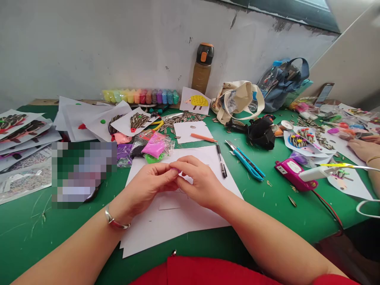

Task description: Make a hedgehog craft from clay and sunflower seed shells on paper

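Note:
My left hand [151,185] and my right hand [199,182] meet over white paper sheets [166,225] on the green table [267,206]. Fingertips of both hands pinch together around a tiny pale purple bit [175,170], too small to name. A silver bracelet [114,221] sits on my left wrist. Just beyond the hands lie bags of pink and green modelling clay [154,148], a black pen [221,160] and an orange stick [203,137].
Blue utility knives [246,162], a pink glue gun holder [292,172], sunflower seeds [184,118], hedgehog cards [138,122], a row of clay pots [141,96], a bottle [202,67] and bags [240,99] crowd the table. Another person's hand [363,148] rests at the right edge.

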The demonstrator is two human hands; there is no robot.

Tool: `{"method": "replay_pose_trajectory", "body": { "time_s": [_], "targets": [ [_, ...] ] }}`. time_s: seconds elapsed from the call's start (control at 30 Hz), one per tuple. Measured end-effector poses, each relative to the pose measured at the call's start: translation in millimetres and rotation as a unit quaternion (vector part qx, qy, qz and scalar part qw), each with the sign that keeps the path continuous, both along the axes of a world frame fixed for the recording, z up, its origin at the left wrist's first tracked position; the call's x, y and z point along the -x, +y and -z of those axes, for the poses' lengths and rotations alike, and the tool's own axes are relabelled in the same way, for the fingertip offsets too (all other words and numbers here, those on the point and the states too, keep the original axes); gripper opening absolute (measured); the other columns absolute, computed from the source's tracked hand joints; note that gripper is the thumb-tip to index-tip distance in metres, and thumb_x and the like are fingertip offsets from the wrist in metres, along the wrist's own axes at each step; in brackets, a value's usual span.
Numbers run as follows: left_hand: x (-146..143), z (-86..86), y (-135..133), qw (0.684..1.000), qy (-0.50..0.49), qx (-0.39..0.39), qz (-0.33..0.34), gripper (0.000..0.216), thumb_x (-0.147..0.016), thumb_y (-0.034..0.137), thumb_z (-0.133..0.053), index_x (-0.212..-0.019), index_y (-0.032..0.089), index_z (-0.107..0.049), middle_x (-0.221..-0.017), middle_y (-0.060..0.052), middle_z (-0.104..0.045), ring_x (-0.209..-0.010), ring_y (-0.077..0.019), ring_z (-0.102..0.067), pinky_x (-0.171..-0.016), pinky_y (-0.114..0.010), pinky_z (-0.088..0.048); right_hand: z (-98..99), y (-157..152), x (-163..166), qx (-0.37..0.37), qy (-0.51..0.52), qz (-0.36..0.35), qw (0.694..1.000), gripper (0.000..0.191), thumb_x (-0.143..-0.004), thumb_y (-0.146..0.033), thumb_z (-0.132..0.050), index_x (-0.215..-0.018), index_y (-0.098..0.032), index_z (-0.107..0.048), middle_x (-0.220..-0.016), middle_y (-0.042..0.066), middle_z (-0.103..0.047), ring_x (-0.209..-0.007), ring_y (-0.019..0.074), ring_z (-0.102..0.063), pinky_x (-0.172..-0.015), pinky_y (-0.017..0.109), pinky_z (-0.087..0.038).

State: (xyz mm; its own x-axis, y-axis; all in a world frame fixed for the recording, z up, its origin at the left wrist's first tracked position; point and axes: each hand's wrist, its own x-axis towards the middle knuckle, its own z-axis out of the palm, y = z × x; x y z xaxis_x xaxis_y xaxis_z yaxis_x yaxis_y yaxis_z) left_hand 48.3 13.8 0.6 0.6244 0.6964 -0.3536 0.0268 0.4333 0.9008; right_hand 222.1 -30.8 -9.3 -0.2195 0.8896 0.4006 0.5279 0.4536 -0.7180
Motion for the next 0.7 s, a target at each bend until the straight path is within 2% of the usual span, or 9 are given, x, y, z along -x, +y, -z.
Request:
{"method": "replay_pose_trajectory", "body": {
  "time_s": [0.3,0.4,0.47,0.57,0.7],
  "targets": [
    [1.4,1.4,-0.6,0.998,0.014,-0.06,-0.012,0.028,-0.082,0.043,-0.073,-0.083,0.015,-0.075,-0.083,-0.005,-0.072,-0.077,-0.017,-0.065,-0.076,-0.03,-0.056,-2.8,-1.7,-0.2,0.025,0.021,-0.025,0.999,0.03,-0.088,-0.011,-0.057,-0.114,-0.023,-0.067,-0.108,0.006,-0.067,-0.099,0.016,-0.062,-0.085,0.029,-0.052],
    [2.5,-0.2,-0.7,0.999,0.007,-0.047,0.003,0.03,-0.085,0.044,-0.07,-0.082,0.015,-0.075,-0.084,-0.005,-0.071,-0.081,-0.017,-0.065,-0.081,-0.032,-0.056,-4.8,-1.2,-1.6,0.079,0.065,-0.01,0.995,0.03,-0.086,-0.015,-0.06,-0.114,-0.021,-0.067,-0.105,0.005,-0.068,-0.09,0.0148,-0.063,-0.075,0.027,-0.053],
    [3.3,-1.3,-0.9,0.999,0.014,-0.045,0.001,0.032,-0.086,0.046,-0.069,-0.083,0.015,-0.075,-0.085,-0.006,-0.072,-0.083,-0.018,-0.066,-0.084,-0.034,-0.056,-7.0,-0.8,-2.7,0.13,0.09,0.01,0.987,0.029,-0.086,-0.023,-0.063,-0.115,-0.021,-0.067,-0.103,0.004,-0.07,-0.081,0.0142,-0.063,-0.069,0.027,-0.052],
    [3.6,-2.4,-1.3,0.998,0.037,-0.059,-0.005,0.036,-0.086,0.05,-0.067,-0.088,0.015,-0.076,-0.088,-0.007,-0.072,-0.081,-0.0182,-0.066,-0.08,-0.032,-0.056,-9.5,0.1,-3.8,0.16,0.086,0.024,0.983,0.021,-0.092,-0.032,-0.057,-0.105,-0.023,-0.071,-0.098,0.003,-0.072,-0.083,0.0152,-0.063,-0.075,0.03,-0.051],
    [2.2,-3.1,-1.6,0.998,0.038,-0.054,-0.002,0.036,-0.085,0.049,-0.069,-0.089,0.014,-0.076,-0.086,-0.007,-0.072,-0.076,-0.016,-0.066,-0.074,-0.028,-0.055,-8.3,1.0,-3.1,0.167,0.092,0.022,0.981,0.019,-0.093,-0.026,-0.055,-0.097,-0.025,-0.073,-0.095,0.001,-0.073,-0.09,0.0156,-0.065,-0.081,0.03,-0.049]
  ]
}}
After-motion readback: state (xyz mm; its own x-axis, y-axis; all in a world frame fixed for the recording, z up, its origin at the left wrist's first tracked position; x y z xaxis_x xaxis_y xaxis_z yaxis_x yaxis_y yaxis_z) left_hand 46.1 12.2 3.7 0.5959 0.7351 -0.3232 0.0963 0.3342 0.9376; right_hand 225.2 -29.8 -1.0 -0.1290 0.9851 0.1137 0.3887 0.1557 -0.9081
